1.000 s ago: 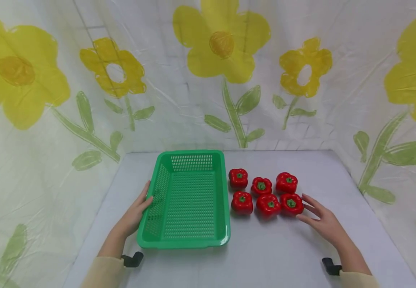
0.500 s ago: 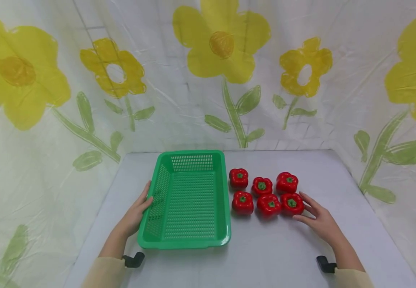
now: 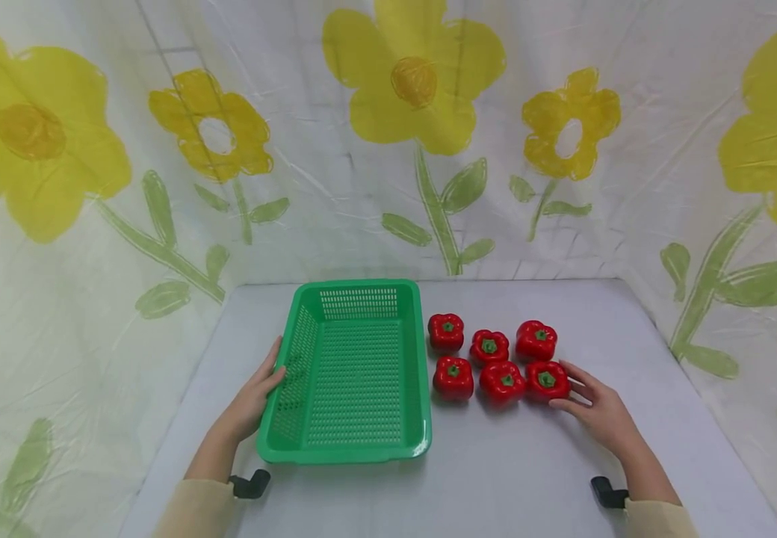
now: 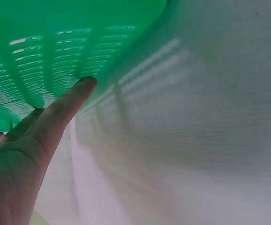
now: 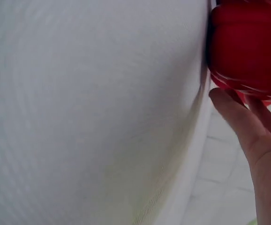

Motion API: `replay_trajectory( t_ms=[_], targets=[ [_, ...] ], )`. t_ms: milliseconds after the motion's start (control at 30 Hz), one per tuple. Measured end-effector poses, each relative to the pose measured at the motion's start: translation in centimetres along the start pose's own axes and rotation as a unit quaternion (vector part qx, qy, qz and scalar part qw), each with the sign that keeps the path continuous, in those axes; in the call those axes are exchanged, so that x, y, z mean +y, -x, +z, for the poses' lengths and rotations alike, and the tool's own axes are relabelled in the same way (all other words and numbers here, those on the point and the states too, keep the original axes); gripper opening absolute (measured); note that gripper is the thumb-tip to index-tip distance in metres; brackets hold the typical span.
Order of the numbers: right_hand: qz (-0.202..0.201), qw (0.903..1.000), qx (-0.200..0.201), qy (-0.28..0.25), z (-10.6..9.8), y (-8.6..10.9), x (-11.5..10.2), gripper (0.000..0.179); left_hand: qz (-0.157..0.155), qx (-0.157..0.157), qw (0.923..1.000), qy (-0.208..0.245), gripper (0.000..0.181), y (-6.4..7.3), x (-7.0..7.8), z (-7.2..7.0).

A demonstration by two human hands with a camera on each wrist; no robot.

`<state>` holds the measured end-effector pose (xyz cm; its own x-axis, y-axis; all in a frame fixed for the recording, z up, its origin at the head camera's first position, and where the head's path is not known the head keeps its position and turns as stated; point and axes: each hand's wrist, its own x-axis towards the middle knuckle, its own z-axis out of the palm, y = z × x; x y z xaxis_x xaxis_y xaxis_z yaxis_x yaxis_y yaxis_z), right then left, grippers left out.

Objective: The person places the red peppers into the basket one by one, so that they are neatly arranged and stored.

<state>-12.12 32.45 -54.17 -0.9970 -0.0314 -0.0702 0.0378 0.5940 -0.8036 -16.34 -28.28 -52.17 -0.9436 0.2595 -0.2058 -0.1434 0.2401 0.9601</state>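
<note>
My left hand (image 3: 252, 396) holds the left side of a green plastic basket (image 3: 423, 403). The thumb lies over the rim, while fingers (image 4: 63, 110) stretch along the slotted outer wall in the left wrist view. My right hand (image 3: 600, 415) grips the front-right red bell pepper (image 3: 547, 381) from its right side, thumb in front and fingers behind. That pepper (image 5: 248, 49) still sits on the table; part of the grip is cut off in the right wrist view. Several more red bell peppers stand upright beside it, including a front-middle pepper (image 3: 503, 383) and a back-right pepper (image 3: 536, 340).
The front-left pepper (image 3: 453, 378) stands close to the basket's right wall. A white cloth covers the table (image 3: 496, 478). Behind and on both sides hangs a white curtain (image 3: 335, 217) with yellow flowers.
My right hand has moved left and closed in around the front-right bell pepper, which has shifted slightly right of its neighbour. The left hand and the basket have stayed put.
</note>
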Motion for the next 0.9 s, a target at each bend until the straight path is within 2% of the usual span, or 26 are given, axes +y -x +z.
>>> replay_trajectory(
  t_ms=[433, 567, 700, 900],
  targets=[
    [0.033, 0.9992, -0.002, 0.021, -0.6, 0.3, 0.0, 0.092, -0.012, 0.0, 0.9999, 0.005, 0.058, 0.0, 0.1, -0.1],
    [0.027, 0.9994, 0.0, 0.021, -1.1, 0.5, -0.2, 0.097, -0.009, 0.001, 0.9999, 0.007, 0.057, 0.0, 0.1, -0.1],
    [0.013, 0.9997, 0.003, 0.021, -1.6, 0.7, -0.4, 0.092, -0.001, -0.002, 1.0, 0.008, 0.057, -0.2, 0.1, 0.0],
    [0.007, 0.9998, 0.004, -0.019, -1.7, 0.8, -0.5, 0.088, -0.008, 0.003, 0.9999, 0.009, 0.057, 0.0, 0.0, 0.1]
  ],
)
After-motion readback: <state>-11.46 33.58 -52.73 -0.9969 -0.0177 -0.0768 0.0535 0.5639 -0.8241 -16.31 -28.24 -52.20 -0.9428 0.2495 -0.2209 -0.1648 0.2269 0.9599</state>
